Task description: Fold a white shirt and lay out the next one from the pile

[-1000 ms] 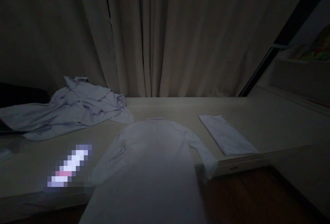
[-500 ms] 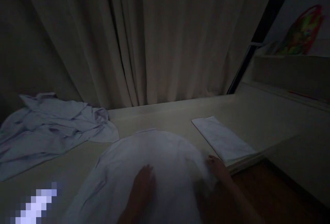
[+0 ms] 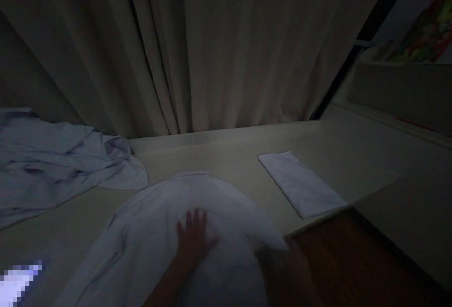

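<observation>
A white long-sleeved shirt (image 3: pixel 226 217) lies spread over the pale tabletop, its collar toward the curtain. My left hand (image 3: pixel 193 238) rests flat on the middle of the shirt with fingers spread. At the shirt's right side, my right hand (image 3: pixel 296 260) is blurred by motion, closed at the edge of the sleeve, which stretches out to it. The exact grip of its fingers is hard to see in the dim light.
A neatly folded white cloth (image 3: pixel 300 182) lies to the right near the table edge. Rumpled white clothing (image 3: pixel 63 156) is heaped at the left. Behind the table (image 3: pixel 226 149) hangs a beige curtain (image 3: pixel 219 52). A colourful bag (image 3: pixel 427 29) sits on the right-hand shelf (image 3: pixel 399 83).
My left hand has flattened on the shirt, its fingers now spread. The right hand has moved down with the sleeve edge. The view has shifted slightly right.
</observation>
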Demonstrator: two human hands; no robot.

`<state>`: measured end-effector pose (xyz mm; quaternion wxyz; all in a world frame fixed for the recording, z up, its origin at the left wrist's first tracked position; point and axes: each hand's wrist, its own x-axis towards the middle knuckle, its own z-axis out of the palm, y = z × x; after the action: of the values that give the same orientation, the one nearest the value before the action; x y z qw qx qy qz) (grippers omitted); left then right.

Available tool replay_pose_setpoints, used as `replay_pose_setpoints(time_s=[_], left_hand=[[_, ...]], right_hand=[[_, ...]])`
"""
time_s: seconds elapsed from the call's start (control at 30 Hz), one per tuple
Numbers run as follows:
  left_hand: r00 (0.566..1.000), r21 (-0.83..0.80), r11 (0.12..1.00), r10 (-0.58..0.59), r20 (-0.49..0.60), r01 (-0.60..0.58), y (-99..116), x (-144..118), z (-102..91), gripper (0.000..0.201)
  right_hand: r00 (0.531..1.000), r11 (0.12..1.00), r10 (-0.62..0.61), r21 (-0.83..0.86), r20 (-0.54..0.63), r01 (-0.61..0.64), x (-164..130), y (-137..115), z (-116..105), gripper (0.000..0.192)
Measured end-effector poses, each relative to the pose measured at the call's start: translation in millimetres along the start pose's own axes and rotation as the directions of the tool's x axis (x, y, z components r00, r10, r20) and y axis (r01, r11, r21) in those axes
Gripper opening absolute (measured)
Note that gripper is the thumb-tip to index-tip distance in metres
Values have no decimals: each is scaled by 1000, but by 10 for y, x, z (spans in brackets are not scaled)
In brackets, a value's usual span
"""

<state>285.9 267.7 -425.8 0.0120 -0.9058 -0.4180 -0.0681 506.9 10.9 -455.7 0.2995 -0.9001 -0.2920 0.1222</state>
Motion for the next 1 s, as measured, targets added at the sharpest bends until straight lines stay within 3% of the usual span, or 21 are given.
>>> replay_pose_setpoints(time_s=[0.07, 0.17, 0.27, 0.37, 0.47, 0.53, 0.6, 0.7, 0.77, 0.83, 0.93, 1.0], left_hand=[[1000, -3, 1000, -8, 20, 8, -10, -18, -14, 91], [999, -16, 1000, -11, 42, 11, -30, -56, -45, 94], [999, -36, 999, -14, 50, 16, -73, -117, -120, 92], [998, -46, 998, -40, 50, 43, -132, -185, -243, 92], [998, -52, 998, -38, 45, 40, -179, -228, -354, 91], [998, -50, 998, -29, 58, 32, -188, -234, -384, 89], [997, -39, 998, -39, 59, 41, -180, -230, -363, 88], [999, -40, 998, -44, 10, 44, -170, -236, -243, 87], [999, -44, 998, -49, -18, 48, -185, -257, -138, 89], [998, -38, 998, -57, -14, 56, -212, -275, -67, 96], [998, -54, 997, -56, -16, 55, -192, -195, -115, 96], [997, -94, 995, -28, -78, 21, -86, -6, -235, 74]], right_hand=[[998, 1000, 22, 8, 59, -22, -87, 4, 133, 32], [998, 999, 28, -25, 56, -27, -173, 44, 208, 30], [1000, 997, 17, -74, 24, -15, -133, 199, -10, 25], [1000, 994, 8, -111, -18, -10, 85, 401, -582, 29], [979, 987, -122, -127, -165, 102, 395, 370, -1406, 37], [947, 954, -252, -214, -200, 209, 552, 96, -1966, 39], [915, 912, -324, -335, -241, 235, 626, -364, -2428, 42], [848, 823, -441, -510, -295, 251, 624, -1154, -2819, 40], [819, 795, -455, -573, -349, 198, 624, -1535, -2890, 42], [835, 781, -426, -607, -348, 146, 694, -1694, -2863, 45], [923, 785, -288, -615, -256, 74, 961, -1536, -2731, 42], [967, 806, -209, -587, -149, 84, 1184, -1275, -2610, 36]])
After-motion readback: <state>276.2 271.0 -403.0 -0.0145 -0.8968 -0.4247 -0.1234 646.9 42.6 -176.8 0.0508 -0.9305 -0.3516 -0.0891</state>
